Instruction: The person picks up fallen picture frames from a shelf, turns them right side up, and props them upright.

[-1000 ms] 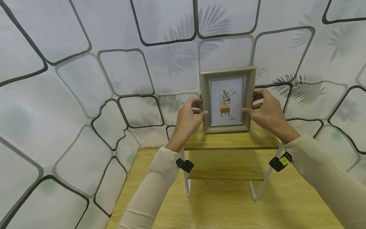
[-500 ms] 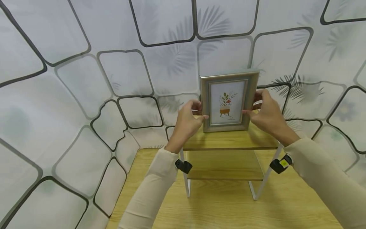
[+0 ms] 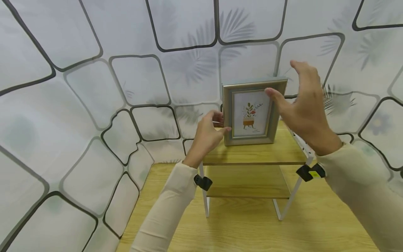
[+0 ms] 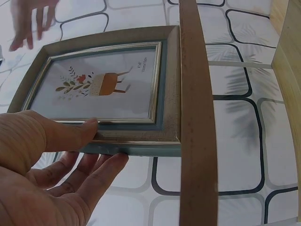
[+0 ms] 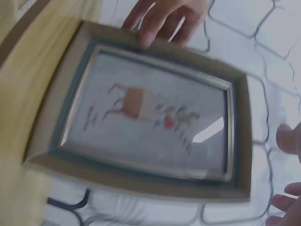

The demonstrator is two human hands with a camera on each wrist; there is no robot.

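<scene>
A picture frame [image 3: 228,115] with a champagne-coloured border and a potted-plant print stands upright on the top board of a small wooden shelf [image 3: 252,154]. My left hand [image 3: 209,131] pinches its left side low down, thumb on the front and fingers curled at the edge, as the left wrist view shows. Off the frame's right side, my right hand [image 3: 306,105] is raised with fingers spread. Its thumb overlaps the frame's upper right in the head view, while the right wrist view shows these fingers [image 5: 289,202] apart from the frame.
The shelf has a lower board [image 3: 248,180] and white metal legs [image 3: 278,210], standing on a wood-grain surface [image 3: 239,231]. Patterned wall covering [image 3: 189,77] rises close behind it and on the left.
My right hand has let go of the frame's right side and moved up, fingers spreading. The frame has turned slightly, its right side shifting back. My left hand has kept its hold.
</scene>
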